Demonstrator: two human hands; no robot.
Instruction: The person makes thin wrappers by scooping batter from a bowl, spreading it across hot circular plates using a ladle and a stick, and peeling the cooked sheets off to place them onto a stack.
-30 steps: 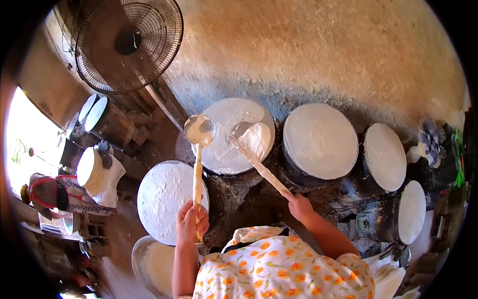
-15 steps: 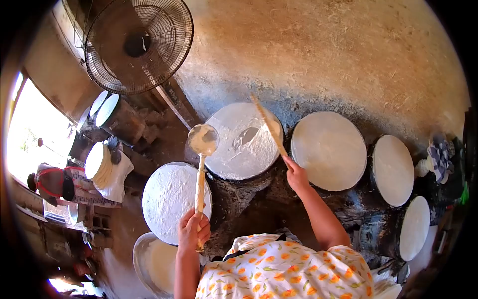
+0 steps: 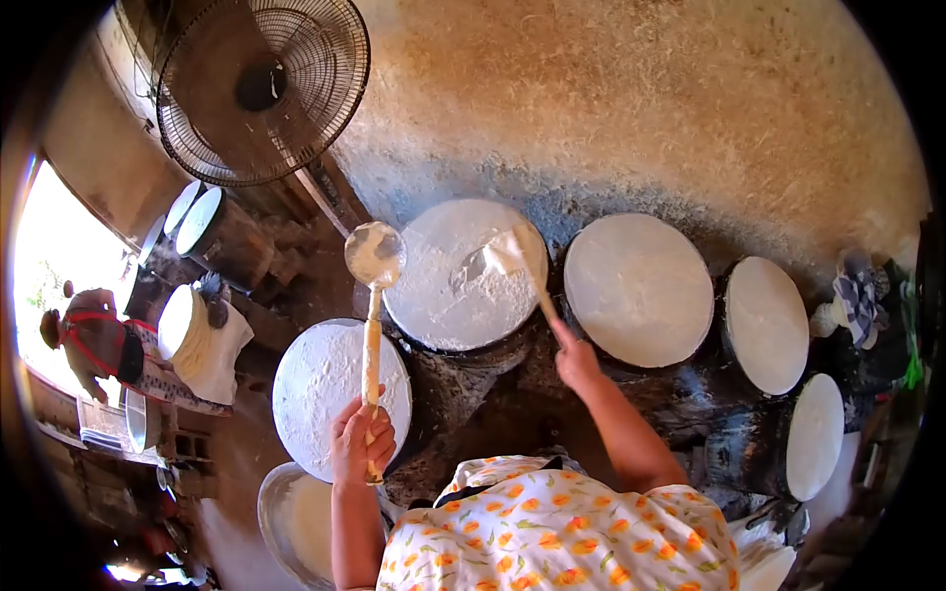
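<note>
My left hand [image 3: 363, 441] is closed around the long wooden handle of a ladle [image 3: 375, 256]. The ladle's round, batter-smeared bowl is raised near the left edge of the middle round griddle [image 3: 424, 286]. My right hand [image 3: 577, 364] grips the handle of a wooden spatula [image 3: 537, 281]; its pale, slightly blurred blade is over the right part of that griddle. White, crumbly residue lies around the blade, with a greyer patch beside it. At the lower left, a second griddle [image 3: 320, 394] carries a lumpy white coating, partly behind my left hand.
A basin of pale batter [image 3: 305, 522] stands at lower left. More white-topped griddles [image 3: 641, 291] line the right side. A large fan [image 3: 261, 89] stands at upper left. Another person [image 3: 94, 340] bends near a stack of flat rounds [image 3: 187, 330]. The wall [image 3: 631, 108] rises behind.
The spatula has turned from edge-on to showing its broad blade, and its tip has moved down onto the griddle area. The other person has shifted. The whole view has moved slightly.
</note>
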